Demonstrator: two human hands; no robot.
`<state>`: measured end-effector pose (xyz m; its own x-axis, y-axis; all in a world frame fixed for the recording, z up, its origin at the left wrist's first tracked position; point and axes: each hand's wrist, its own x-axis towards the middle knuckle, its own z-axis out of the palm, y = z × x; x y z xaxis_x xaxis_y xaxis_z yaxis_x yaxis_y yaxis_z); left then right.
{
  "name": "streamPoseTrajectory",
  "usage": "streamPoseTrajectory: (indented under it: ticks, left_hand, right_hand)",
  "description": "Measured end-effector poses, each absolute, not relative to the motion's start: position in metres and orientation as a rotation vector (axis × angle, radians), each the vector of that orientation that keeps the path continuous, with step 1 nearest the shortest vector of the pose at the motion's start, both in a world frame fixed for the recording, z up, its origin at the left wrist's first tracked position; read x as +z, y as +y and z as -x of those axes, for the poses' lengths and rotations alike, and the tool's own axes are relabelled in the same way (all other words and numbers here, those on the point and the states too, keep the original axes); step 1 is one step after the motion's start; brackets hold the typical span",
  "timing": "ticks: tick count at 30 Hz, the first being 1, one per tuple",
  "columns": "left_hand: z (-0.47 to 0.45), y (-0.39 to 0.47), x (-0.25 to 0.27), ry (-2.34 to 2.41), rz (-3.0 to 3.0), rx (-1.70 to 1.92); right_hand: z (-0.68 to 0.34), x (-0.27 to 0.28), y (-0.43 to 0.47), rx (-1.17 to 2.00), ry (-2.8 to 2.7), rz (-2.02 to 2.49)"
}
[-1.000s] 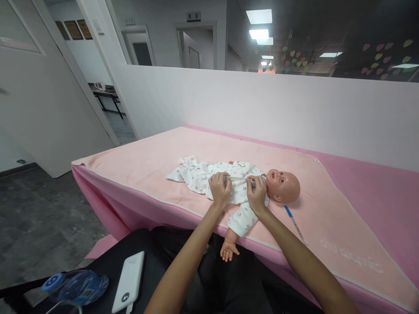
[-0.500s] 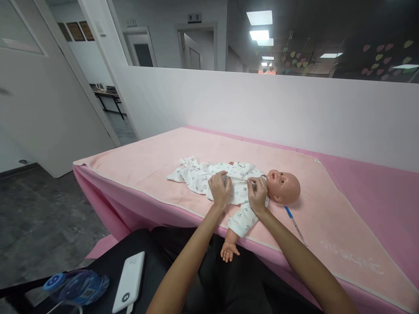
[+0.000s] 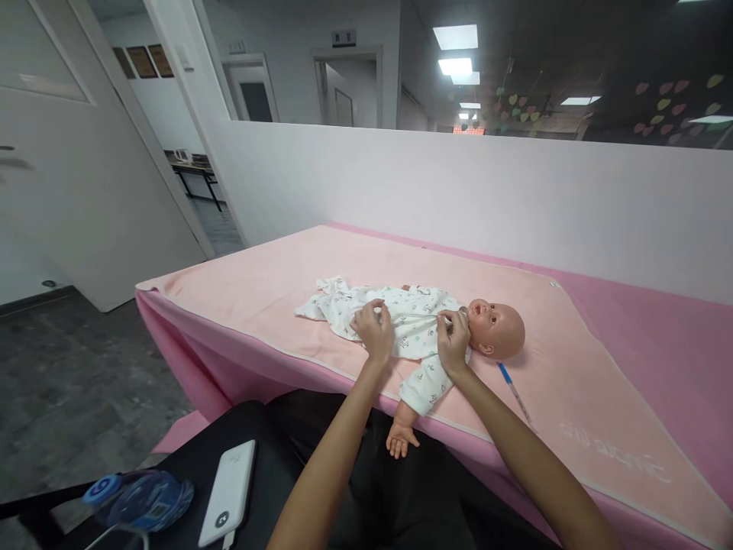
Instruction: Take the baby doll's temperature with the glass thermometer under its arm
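Observation:
A baby doll (image 3: 497, 328) lies on its back with its head to the right, dressed in a white patterned romper (image 3: 415, 325). At the chest, near the collar, my right hand (image 3: 453, 340) pinches the front edge of the romper. Further down the front, over the belly, my left hand (image 3: 375, 328) has its fingers curled closed on the cloth; its fingertips are partly hidden. A fold of fabric runs between both hands. The doll's near arm, with its bare hand (image 3: 402, 439), hangs over the table edge.
A pink blanket (image 3: 257, 283) covers the table. A blue-capped pen (image 3: 515, 393) lies below the doll's head. To my left, a white power bank (image 3: 229, 493) and a water bottle (image 3: 143, 500) rest on a black surface. A white wall (image 3: 458, 195) stands behind the table.
My left hand has moved a little left along the romper, toward the doll's legs. My right hand stays near the collar, and the fold between the hands looks less taut.

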<state>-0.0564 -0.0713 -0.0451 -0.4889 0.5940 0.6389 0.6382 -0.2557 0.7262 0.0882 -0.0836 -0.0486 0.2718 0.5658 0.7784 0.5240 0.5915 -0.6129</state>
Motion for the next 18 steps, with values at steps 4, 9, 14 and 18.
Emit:
streamPoseTrajectory:
  ticks: [4,9,14,18]
  left_hand:
    - [0.051,-0.078,-0.046,-1.681,1.861,-1.721]
    - [0.048,-0.081,-0.046,-1.654,1.913,-1.647]
    - [0.046,-0.080,-0.043,-1.689,1.892,-1.614]
    - [0.045,-0.079,-0.044,-1.704,1.876,-1.586]
  right_hand:
    - [-0.089,-0.049,-0.083,0.004,-1.382,1.018]
    - [-0.089,-0.048,-0.083,-0.010,-1.402,1.025]
    - [-0.089,-0.048,-0.084,0.008,-1.414,1.050]
    - [-0.089,-0.048,-0.085,0.036,-1.417,1.062]
